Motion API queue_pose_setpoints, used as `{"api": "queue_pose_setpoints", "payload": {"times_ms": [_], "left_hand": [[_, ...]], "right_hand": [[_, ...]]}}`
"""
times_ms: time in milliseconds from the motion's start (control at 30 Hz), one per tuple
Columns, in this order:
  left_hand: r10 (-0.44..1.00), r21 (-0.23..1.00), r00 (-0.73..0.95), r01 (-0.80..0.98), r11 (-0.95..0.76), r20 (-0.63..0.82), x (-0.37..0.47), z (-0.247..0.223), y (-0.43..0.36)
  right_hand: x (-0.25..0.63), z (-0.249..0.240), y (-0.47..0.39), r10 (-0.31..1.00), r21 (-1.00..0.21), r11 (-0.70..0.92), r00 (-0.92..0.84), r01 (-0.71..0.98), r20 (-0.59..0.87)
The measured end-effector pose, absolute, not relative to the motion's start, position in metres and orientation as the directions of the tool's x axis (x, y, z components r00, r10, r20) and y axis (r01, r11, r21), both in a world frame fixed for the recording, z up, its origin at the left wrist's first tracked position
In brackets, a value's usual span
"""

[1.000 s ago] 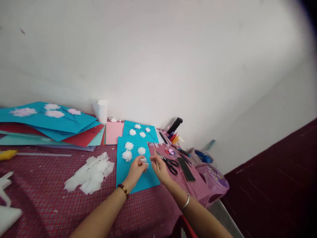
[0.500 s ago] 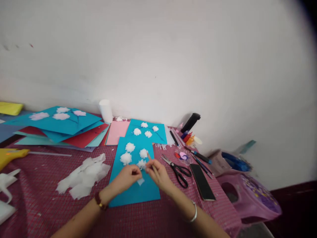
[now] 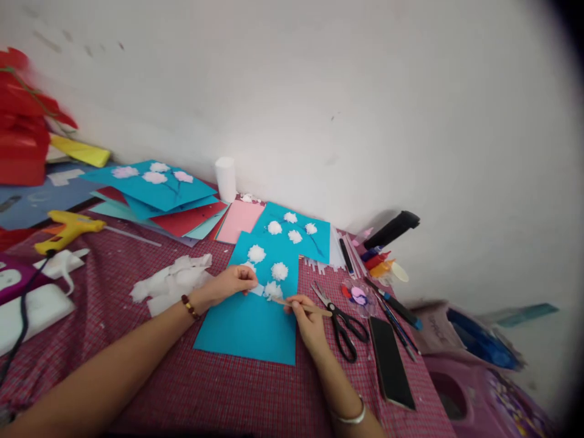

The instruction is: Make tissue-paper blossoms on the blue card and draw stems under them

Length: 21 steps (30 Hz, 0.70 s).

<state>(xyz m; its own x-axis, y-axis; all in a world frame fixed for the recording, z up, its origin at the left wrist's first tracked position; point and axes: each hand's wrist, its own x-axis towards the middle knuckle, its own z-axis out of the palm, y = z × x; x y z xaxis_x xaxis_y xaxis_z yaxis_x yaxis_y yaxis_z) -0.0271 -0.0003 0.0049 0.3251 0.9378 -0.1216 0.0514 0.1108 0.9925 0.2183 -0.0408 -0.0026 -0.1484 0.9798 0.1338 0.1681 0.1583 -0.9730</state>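
Note:
My left hand (image 3: 237, 281) pinches a small white tissue piece (image 3: 257, 289) above the blue sheet (image 3: 246, 331). My right hand (image 3: 310, 322) grips a thin wooden stick (image 3: 314, 310), its left end touching or very near the lowest white tissue flower (image 3: 273, 291). More fluffy flowers lie on this sheet, among them an upper one (image 3: 256, 253) and a right one (image 3: 280, 271). Another is partly hidden behind my left hand. A pile of torn white tissue (image 3: 176, 281) lies left of the sheet. Black-handled scissors (image 3: 340, 319) rest open beside my right hand.
A second blue card with flowers (image 3: 314, 242) lies behind. Stacked coloured papers (image 3: 182, 213), a white roll (image 3: 225, 179) and a yellow glue gun (image 3: 68, 230) are to the left. At right are a phone (image 3: 391, 362), a paint palette (image 3: 358, 298) and paint tubes (image 3: 378, 261).
The view has swung left. My hands have moved apart; the stick has turned from upright to nearly level, its end now at the lowest flower. The tissue piece stays in my left hand.

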Motion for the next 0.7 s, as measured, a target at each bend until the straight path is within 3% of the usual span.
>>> {"api": "queue_pose_setpoints", "payload": {"times_ms": [400, 700], "left_hand": [[0.903, 0.994, 0.418, 0.067, 0.084, -0.105, -0.0299, 0.0037, 0.0016], [0.911, 0.994, 0.404, 0.097, 0.055, -0.089, -0.0302, 0.0047, -0.0003]], "right_hand": [[0.2118, -0.0107, -0.0386, 0.975, -0.956, 0.165, -0.183, 0.244, 0.122], [0.2109, -0.011, -0.0374, 0.981, -0.967, 0.172, -0.12, 0.186, 0.152]]}}
